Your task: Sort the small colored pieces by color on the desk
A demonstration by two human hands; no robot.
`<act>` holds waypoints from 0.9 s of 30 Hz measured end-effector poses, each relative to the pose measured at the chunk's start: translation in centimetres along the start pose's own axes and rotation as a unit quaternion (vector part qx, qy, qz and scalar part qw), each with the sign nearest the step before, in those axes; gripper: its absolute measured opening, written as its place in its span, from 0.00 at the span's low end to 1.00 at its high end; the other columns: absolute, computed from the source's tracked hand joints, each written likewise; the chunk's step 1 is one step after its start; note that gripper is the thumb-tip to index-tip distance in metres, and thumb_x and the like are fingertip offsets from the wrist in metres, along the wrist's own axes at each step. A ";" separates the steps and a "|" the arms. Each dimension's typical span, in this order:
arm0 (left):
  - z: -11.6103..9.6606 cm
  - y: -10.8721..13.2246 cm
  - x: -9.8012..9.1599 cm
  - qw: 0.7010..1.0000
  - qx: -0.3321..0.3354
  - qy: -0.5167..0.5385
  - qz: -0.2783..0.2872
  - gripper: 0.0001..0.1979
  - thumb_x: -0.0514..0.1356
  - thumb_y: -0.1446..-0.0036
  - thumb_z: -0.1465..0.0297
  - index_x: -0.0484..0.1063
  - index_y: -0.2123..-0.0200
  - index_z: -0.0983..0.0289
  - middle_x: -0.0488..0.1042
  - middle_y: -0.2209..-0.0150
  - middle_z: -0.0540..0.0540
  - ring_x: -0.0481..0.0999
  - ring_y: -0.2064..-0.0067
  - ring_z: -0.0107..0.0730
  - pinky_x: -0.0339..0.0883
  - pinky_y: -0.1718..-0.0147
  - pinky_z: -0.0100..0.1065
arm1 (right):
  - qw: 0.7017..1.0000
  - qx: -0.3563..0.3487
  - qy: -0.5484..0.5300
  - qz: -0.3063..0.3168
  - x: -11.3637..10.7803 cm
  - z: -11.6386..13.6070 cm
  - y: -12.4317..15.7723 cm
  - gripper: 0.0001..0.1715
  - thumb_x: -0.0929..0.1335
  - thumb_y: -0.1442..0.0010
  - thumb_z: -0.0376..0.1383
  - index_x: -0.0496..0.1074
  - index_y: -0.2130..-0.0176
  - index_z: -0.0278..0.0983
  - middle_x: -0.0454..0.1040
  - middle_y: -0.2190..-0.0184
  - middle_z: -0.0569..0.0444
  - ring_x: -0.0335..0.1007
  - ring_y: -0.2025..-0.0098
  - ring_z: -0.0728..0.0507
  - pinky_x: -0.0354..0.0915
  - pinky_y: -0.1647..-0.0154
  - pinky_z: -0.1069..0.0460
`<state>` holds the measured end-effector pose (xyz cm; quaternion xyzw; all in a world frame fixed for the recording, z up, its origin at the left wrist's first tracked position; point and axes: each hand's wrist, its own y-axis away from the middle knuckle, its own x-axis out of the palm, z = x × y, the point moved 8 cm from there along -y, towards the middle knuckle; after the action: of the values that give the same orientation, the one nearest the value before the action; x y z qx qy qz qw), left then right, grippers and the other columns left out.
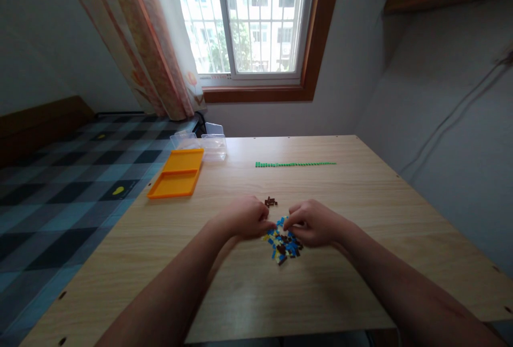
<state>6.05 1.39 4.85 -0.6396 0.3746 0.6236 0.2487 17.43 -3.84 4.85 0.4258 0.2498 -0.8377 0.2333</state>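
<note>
A mixed pile of small blue, yellow and brown building bricks [282,246] lies on the wooden table between my two hands. At its upper left edge is my left hand [249,218], its fingers bent and its thumb held apart from them, touching or just over the pile. No brick shows in it. My right hand [313,224] reaches into the pile's upper right side with thumb and forefinger close together; what is between them, if anything, is too small to make out. Just beyond my left fingertips sits a little heap of brown bricks [271,202].
A long row of small green bricks [296,164] runs across the far part of the table [340,197]. At the far left are an orange two-part tray [176,171] and clear plastic boxes [214,146]. A bed with a checked cover [60,202] stands to the left.
</note>
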 end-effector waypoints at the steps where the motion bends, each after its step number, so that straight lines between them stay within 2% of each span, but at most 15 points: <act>1: -0.2 0.0 0.1 1.000 0.010 -0.004 -0.001 0.19 0.58 0.43 0.55 0.79 0.75 0.62 0.77 0.75 0.57 0.73 0.73 0.36 0.59 0.73 0.34 | 1.000 -0.002 -0.005 0.004 0.0 0.0 0.0 0.16 0.68 0.48 0.27 0.82 0.63 0.40 0.73 0.75 0.57 0.61 0.77 0.52 0.53 0.73 0.56; 9: -1.5 -0.8 0.2 0.998 0.041 -0.031 -0.021 0.22 0.57 0.40 0.52 0.79 0.72 0.63 0.78 0.72 0.59 0.75 0.69 0.39 0.63 0.71 0.35 | 0.999 0.002 -0.032 0.019 -0.1 0.0 0.0 0.17 0.66 0.52 0.25 0.82 0.67 0.39 0.71 0.77 0.58 0.61 0.77 0.53 0.54 0.74 0.57; 14: -2.4 -1.1 0.3 0.998 0.062 -0.021 -0.016 0.18 0.61 0.43 0.54 0.79 0.72 0.62 0.78 0.72 0.57 0.76 0.68 0.40 0.62 0.72 0.34 | 0.999 0.008 -0.036 0.012 -0.9 -0.6 0.0 0.15 0.66 0.52 0.26 0.82 0.69 0.37 0.73 0.77 0.57 0.62 0.77 0.52 0.55 0.73 0.56; 22: -1.3 -0.7 0.5 0.999 0.040 -0.018 -0.002 0.17 0.61 0.45 0.55 0.80 0.72 0.62 0.79 0.72 0.59 0.77 0.69 0.41 0.64 0.70 0.36 | 0.998 0.020 -0.041 0.032 -0.3 -0.6 0.0 0.19 0.65 0.54 0.25 0.82 0.67 0.37 0.75 0.76 0.56 0.65 0.76 0.50 0.57 0.73 0.56; 27: -0.9 -0.4 0.2 0.999 0.035 -0.018 0.005 0.19 0.60 0.44 0.54 0.79 0.73 0.63 0.78 0.73 0.59 0.76 0.70 0.40 0.64 0.70 0.36 | 0.998 0.035 -0.036 0.049 -0.5 -0.9 0.1 0.17 0.65 0.54 0.26 0.82 0.70 0.37 0.76 0.76 0.56 0.66 0.75 0.50 0.57 0.73 0.55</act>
<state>6.88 0.85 4.68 -0.6173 0.3950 0.6225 0.2746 18.29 -3.24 4.74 0.4147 0.1908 -0.8485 0.2677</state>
